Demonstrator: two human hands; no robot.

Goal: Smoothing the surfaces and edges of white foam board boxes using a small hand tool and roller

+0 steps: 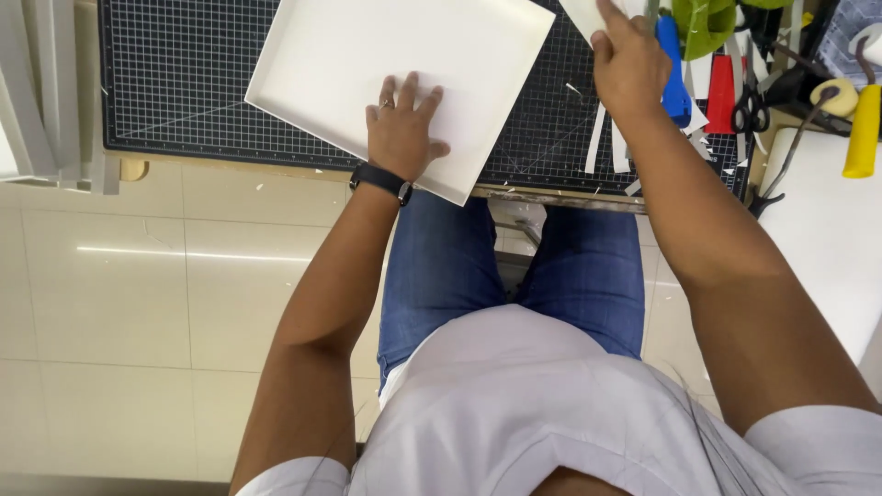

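The shallow white board tray point(367, 64), lying tilted on the gridded cutting mat point(175, 92), looks light, stiff and easily dented, best gripped at its rims; the left hand point(401, 129) presses flat on it, fingers spread, while the right hand point(629, 69) pinches a white sheet point(588, 14) at the far right.

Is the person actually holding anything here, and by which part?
The left hand lies flat on the white square tray near its closest corner, pressing, not gripping. The right hand touches a white sheet; its grip cannot be told.

White tray point(367, 64) on black, white-gridded cutting mat point(175, 83)
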